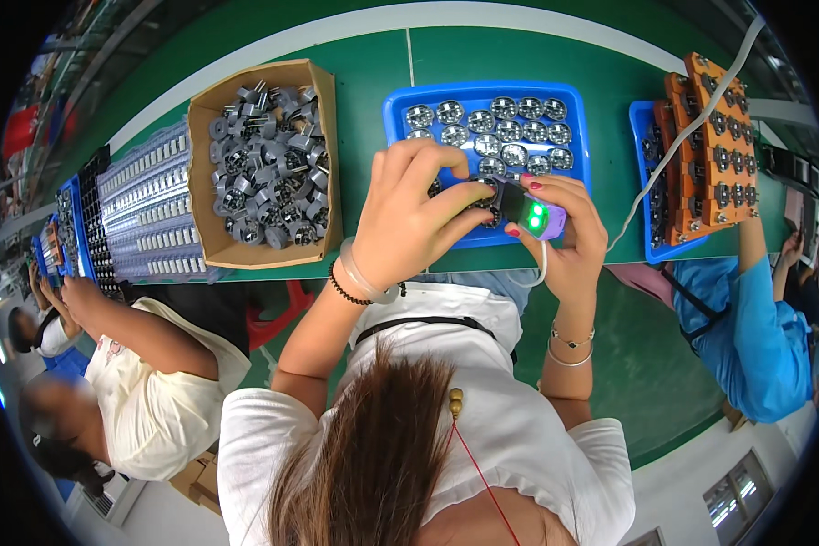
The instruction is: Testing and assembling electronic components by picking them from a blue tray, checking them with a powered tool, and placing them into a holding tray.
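Note:
My right hand [573, 227] grips a small purple-and-black device [543, 218] with lit green lights and a white cable hanging from it. Close against the device's black end, my left hand [414, 196] is closed with thumb and fingers round a small dark round part [489, 202], mostly covered by the fingers. Both hands are over the near side of a blue tray [392, 114]. Rows of round, shiny metal-and-black parts [505, 108] lie in it.
Left of the tray stands a cardboard box [329, 164] full of grey pronged plug parts [273, 164]. Beyond it lie clear plastic trays [146, 205]. At right, orange racks [714, 146] rest by another blue tray [640, 123], with a white cable [678, 136] crossing. Co-workers sit on both sides.

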{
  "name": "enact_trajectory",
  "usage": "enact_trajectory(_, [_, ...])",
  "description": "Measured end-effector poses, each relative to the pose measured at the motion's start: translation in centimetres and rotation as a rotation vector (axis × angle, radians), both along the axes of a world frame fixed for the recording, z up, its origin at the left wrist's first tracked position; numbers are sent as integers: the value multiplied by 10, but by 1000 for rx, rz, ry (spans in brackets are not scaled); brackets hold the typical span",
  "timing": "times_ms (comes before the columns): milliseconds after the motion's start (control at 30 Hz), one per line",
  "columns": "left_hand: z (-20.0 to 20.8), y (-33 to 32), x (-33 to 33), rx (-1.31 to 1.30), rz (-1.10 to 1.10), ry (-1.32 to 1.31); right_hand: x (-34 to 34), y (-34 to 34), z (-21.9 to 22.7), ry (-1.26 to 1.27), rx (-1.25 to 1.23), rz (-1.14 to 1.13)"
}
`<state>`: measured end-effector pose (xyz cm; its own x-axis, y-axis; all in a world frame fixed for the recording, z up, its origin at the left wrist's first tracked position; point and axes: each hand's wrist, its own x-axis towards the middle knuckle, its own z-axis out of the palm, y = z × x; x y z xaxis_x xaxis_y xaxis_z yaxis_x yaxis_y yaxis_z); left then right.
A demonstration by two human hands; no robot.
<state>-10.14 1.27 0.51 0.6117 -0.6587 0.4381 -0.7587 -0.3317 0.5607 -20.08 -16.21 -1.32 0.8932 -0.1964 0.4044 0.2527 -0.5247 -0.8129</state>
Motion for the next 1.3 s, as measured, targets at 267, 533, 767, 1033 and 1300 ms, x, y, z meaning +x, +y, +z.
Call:
enact_trajectory(267, [-33,4,15,102,101,-46,-11,-3,-8,-92,292,-231])
enact_trajectory(533, [-26,3,8,118,113,31,-20,-5,-9,-43,168,-110])
enact_trajectory(767, [-30,10,-9,204,-37,13,-24,-4,-5,20,52,-44])
enact_trajectory(1033, [-8,9,-16,88,-60,-35,-16,5,3,51,-58,36])
enact_trajectory(1300, [-10,14,-13,104,-15,-31,-20,4,-6,27,77,-17])
